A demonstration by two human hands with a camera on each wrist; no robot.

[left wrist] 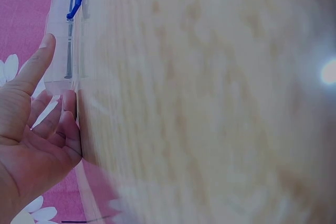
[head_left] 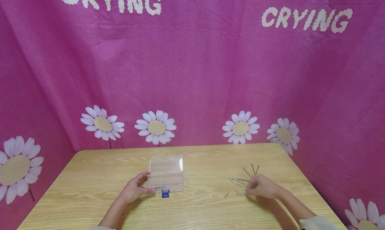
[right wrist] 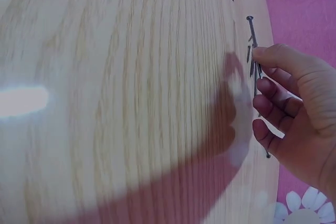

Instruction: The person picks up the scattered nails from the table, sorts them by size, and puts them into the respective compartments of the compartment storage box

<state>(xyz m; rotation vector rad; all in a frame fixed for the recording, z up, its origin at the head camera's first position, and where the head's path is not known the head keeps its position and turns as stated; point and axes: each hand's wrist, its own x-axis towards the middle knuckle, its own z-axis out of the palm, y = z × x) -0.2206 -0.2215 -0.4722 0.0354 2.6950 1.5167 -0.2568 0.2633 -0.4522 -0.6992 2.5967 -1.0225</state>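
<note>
Wooden table (head_left: 204, 208): at left, clear box (head_left: 166, 181), lid raised. Left hand (head_left: 134, 189) grips box's left end, thumb spread wide. Right hand (head_left: 263, 187) narrow, pinches long nail (right wrist: 251, 27) near loose nails (head_left: 247, 171). Possible trouble: weak pinch may drop nail; careless push may slide box.

There are two hands (head_left: 133, 189) (head_left: 262, 187), one box (head_left: 166, 164), one latch (head_left: 165, 193), one table (head_left: 195, 213), six flowers (head_left: 156, 127) and at least eight nails (head_left: 246, 171).

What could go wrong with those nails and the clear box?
The nail in the right hand might slip, because the grip looks like just fingertips. The loose nails lie close by, so one could prick the hand. The clear box has its lid open, so a nail inside might spill if the left hand tips it.
</note>
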